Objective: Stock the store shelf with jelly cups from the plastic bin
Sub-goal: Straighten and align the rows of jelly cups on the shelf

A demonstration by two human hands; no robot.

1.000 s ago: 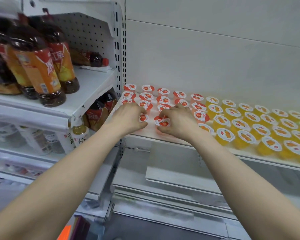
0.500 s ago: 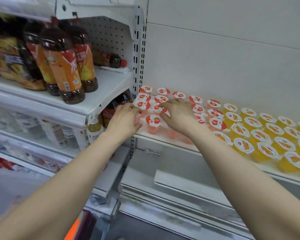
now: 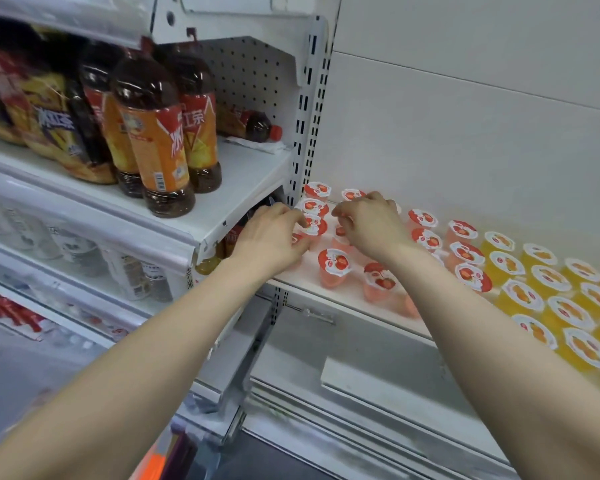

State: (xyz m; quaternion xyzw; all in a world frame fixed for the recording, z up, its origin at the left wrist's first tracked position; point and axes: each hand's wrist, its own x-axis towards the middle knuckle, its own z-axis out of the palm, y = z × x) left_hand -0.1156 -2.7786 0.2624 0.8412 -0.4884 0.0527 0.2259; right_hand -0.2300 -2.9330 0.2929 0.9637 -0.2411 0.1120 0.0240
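Red-lidded jelly cups stand in rows on the left end of the white shelf (image 3: 349, 294), among them one at the front (image 3: 335, 264) and one beside it (image 3: 380, 279). My left hand (image 3: 274, 237) reaches in from the left, and its fingertips pinch a red jelly cup (image 3: 315, 226) in the leftmost column. My right hand (image 3: 373, 225) lies over the second column, fingers curled down on a cup (image 3: 340, 237) that it mostly hides. Yellow jelly cups (image 3: 520, 294) fill the shelf to the right. The plastic bin is not in view.
Large iced-tea bottles (image 3: 160, 140) stand on the higher shelf to the left, behind a slotted white upright (image 3: 305, 140). More bottles (image 3: 132, 275) fill the level below. A bare white lower shelf (image 3: 378, 379) juts out under the cups. Something orange (image 3: 153, 464) shows at the bottom edge.
Both hands have moved from the front row of red cups deeper toward the back left of the shelf. The view has swung left, and two front cups now stand uncovered.
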